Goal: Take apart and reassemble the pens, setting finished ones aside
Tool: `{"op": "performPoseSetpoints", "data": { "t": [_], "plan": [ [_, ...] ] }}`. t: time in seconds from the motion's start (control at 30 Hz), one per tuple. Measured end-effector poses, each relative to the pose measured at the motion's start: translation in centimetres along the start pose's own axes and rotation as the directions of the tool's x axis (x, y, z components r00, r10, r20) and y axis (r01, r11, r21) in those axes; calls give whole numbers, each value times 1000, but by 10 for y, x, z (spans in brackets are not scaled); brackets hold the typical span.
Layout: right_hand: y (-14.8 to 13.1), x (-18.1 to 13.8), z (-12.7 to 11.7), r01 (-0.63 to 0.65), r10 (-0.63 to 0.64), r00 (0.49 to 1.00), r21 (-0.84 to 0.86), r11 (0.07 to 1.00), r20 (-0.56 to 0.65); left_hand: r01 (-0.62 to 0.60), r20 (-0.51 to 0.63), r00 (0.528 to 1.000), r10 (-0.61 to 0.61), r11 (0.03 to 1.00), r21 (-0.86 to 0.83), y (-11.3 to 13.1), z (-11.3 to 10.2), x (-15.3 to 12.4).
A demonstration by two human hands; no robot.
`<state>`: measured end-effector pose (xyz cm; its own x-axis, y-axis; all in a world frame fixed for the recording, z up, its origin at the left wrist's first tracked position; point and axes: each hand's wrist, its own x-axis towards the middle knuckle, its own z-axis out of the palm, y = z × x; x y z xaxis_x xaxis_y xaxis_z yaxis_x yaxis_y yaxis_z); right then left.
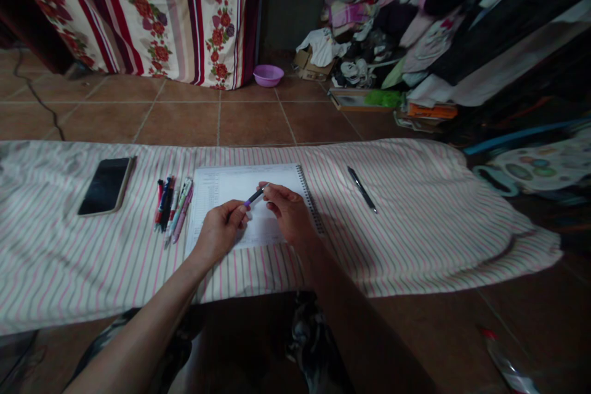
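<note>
A striped cloth (425, 215) covers what may be a table or bench; the frame beneath is hidden. On it, a spiral-bound notebook (258, 233) lies under both hands. Left of the left hand (220, 226) is a cluster of pens (173, 204), farther out a phone (106, 186); right of the right hand (290, 214), a black pen (362, 189).

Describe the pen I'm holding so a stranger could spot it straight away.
A striped cloth bears a spiral notebook. Over its page, the left hand and right hand hold the pen, dark with a purple section; the other pens lie on the cloth.
</note>
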<state>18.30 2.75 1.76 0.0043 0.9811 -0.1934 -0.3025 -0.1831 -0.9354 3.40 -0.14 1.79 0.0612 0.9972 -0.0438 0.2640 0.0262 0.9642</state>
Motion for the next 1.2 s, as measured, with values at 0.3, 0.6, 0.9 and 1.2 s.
{"op": "performPoseSetpoints", "data": {
  "t": [0.3,0.6,0.9,1.2],
  "plan": [
    [1,1,1,57,-57,998,-23,998,-4,-11,-56,998,19,991,130,-2,-2,-1],
    [-4,-2,5,89,-94,994,-89,992,-49,-16,-118,992,39,982,191,1,0,-3],
    [2,-1,4,64,-64,998,-10,998,23,80,31,997,-75,981,-177,1,8,2],
    [-1,-6,5,80,-79,995,-22,997,53,221,253,957,-140,920,-325,10,4,-1]
  ]
}}
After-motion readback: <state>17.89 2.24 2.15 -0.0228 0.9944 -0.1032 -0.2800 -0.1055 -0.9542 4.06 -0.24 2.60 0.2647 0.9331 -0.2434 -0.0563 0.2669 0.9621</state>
